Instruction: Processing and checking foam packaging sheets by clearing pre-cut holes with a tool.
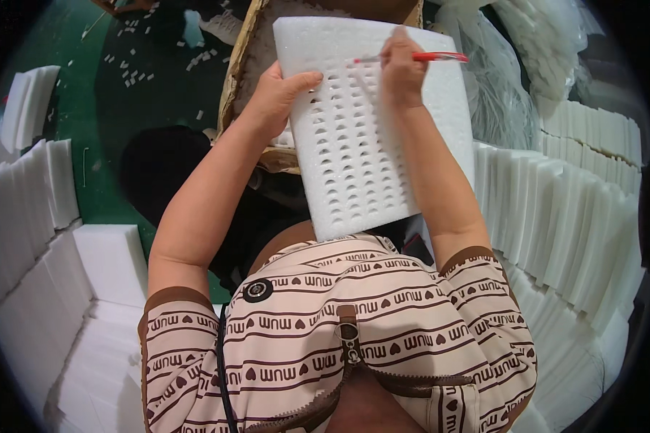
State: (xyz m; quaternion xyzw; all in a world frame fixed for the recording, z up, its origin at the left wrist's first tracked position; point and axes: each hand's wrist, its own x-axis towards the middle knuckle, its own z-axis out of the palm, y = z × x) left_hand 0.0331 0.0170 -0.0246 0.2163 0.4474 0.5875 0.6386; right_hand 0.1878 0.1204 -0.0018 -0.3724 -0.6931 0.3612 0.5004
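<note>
A white foam sheet (307,159) with rows of half-round holes stands tilted in front of my body, over the edge of a cardboard box (237,76). My left hand (278,97) grips its left edge, thumb lying on the front face and the other fingers hidden behind. In my right hand (403,72) is a red pen (440,56), held in closed fingers. Its tip points left, at the upper rows of holes. My right forearm covers part of the sheet's right half.
Stacks of white foam sheets stand on the left (22,209) and on the right (556,209). Clear plastic bags (495,79) lie at the upper right. Small white foam bits (130,65) are scattered over the green floor (94,180).
</note>
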